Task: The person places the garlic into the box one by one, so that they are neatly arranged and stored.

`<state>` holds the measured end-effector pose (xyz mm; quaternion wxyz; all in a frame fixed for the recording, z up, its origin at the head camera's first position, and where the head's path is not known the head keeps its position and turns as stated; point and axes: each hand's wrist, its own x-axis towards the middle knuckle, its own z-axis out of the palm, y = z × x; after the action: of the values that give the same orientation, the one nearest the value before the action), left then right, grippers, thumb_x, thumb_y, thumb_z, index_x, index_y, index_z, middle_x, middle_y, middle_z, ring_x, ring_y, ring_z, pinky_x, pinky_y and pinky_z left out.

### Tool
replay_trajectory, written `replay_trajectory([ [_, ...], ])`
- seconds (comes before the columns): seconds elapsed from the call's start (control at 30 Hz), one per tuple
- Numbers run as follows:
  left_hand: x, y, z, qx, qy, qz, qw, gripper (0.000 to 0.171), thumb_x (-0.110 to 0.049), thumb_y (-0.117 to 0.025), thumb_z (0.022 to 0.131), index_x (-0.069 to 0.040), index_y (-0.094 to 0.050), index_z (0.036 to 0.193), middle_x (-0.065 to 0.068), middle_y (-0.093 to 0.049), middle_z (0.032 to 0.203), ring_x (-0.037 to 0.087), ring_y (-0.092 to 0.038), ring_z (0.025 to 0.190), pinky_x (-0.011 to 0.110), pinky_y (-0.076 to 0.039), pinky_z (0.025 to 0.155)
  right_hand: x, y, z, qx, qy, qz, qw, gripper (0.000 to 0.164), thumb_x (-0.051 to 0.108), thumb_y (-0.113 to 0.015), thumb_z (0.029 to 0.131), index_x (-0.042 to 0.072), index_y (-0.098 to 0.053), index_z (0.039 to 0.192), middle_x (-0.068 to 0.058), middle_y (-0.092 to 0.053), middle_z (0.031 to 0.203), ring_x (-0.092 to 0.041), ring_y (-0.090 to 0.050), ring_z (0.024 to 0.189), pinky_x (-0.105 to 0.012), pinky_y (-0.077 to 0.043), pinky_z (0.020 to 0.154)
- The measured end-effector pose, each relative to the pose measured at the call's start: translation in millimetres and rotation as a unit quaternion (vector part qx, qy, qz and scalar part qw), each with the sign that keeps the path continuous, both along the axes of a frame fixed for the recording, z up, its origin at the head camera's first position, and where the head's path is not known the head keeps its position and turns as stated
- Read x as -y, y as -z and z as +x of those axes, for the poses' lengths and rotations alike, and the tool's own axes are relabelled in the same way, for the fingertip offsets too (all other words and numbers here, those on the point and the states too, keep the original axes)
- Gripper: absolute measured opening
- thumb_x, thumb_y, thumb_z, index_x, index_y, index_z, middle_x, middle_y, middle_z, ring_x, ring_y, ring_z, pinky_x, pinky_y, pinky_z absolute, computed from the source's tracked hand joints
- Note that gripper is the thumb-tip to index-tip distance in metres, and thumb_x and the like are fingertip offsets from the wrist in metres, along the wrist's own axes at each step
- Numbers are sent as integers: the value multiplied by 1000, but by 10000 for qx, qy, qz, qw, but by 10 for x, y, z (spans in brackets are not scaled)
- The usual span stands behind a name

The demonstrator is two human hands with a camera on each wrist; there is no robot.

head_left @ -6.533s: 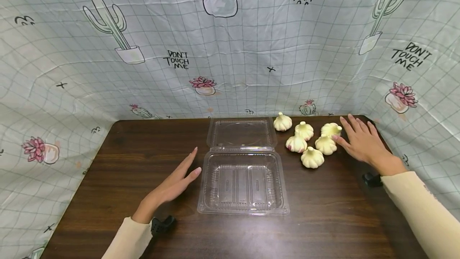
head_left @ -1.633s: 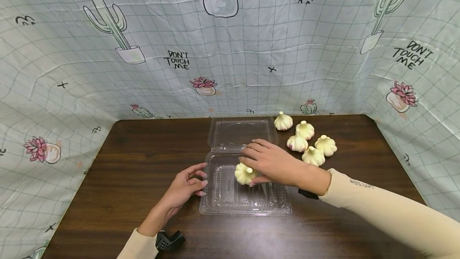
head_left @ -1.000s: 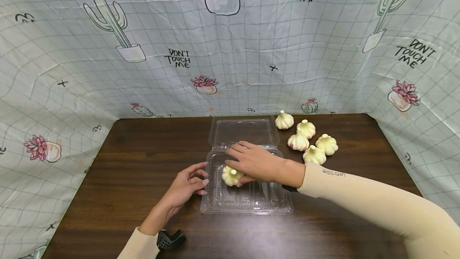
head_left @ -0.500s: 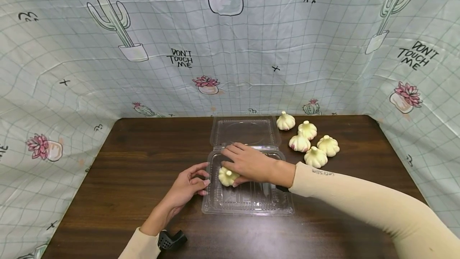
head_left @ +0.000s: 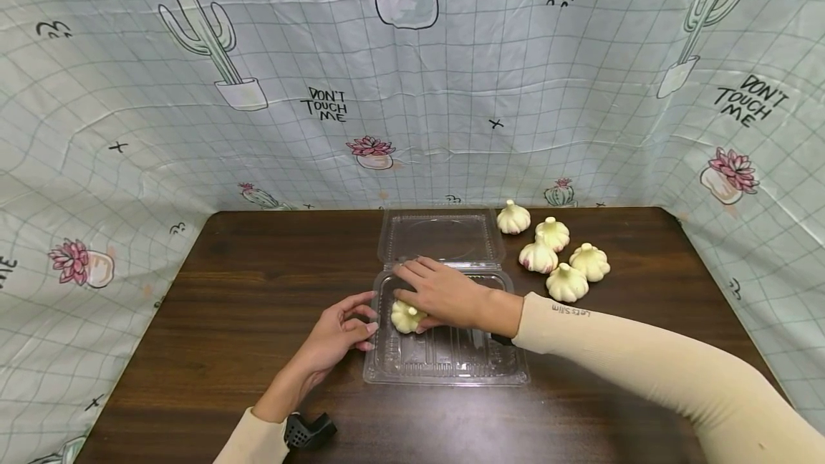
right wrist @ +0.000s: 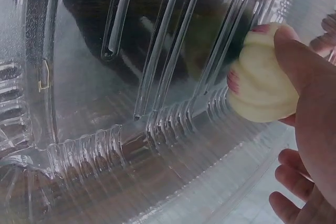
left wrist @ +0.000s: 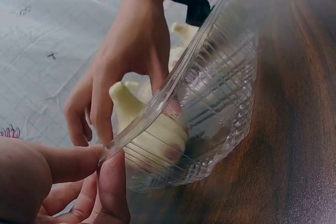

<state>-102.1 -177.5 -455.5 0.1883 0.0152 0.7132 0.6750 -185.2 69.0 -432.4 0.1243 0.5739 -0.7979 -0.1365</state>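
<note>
A clear plastic clamshell container [head_left: 451,360] lies open on the table, its lid [head_left: 442,238] folded back behind it. My right hand [head_left: 445,296] reaches into the left part of its base and holds a garlic bulb [head_left: 404,316] between thumb and fingers. In the right wrist view that bulb [right wrist: 262,80] shows pinkish patches and sits close to the ribbed container floor. With thumb and finger, my left hand [head_left: 334,331] pinches the container's left rim; the left wrist view shows the fingertips [left wrist: 113,177] right on that edge.
Several more garlic bulbs [head_left: 567,283] stand grouped on the dark wooden table [head_left: 271,285], right of the container and lid. A patterned cloth [head_left: 438,113] hangs behind the table and along both sides.
My right hand took a garlic bulb from the group and carried it left into the container, lately shifting slightly further left. My left hand moved in to the container's left rim.
</note>
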Motion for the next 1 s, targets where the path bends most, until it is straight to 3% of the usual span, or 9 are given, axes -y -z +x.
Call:
replay_trajectory([
  [0.27,-17,-8,6,28,-27,-5,10000,58,4,-61,104,9,-38,157,14,-54,121,6,-60,81,20,-60,73,-13,-26,18,65,45,-51,10000,72,65,-74,88,17,-65,141,-14,-51,155,-28,-51,140,-43,-41,121],
  [0.5,-15,-7,4,63,-33,-6,10000,58,5,-61,103,9,-38,157,13,-54,119,6,-60,79,20,-59,72,-84,-150,41,110,96,-322,9994,71,63,-75,89,16,-66,141,-14,-53,153,-28,-53,137,-42,-42,119],
  [0.8,-36,8,-8,38,-68,-48,10000,58,6,-62,103,9,-39,156,12,-55,117,6,-61,79,21,-60,72,-420,-382,113,234,456,-782,9956,73,58,-79,89,13,-62,144,-18,-51,154,-35,-53,137,-47,-41,120],
  [1.0,-33,-1,1,27,-58,-66,10000,59,4,-62,103,8,-38,157,13,-55,119,7,-62,81,22,-60,73,-743,-412,118,154,735,-1272,9890,74,56,-79,90,8,-62,144,-22,-52,153,-40,-55,134,-51,-41,120],
])
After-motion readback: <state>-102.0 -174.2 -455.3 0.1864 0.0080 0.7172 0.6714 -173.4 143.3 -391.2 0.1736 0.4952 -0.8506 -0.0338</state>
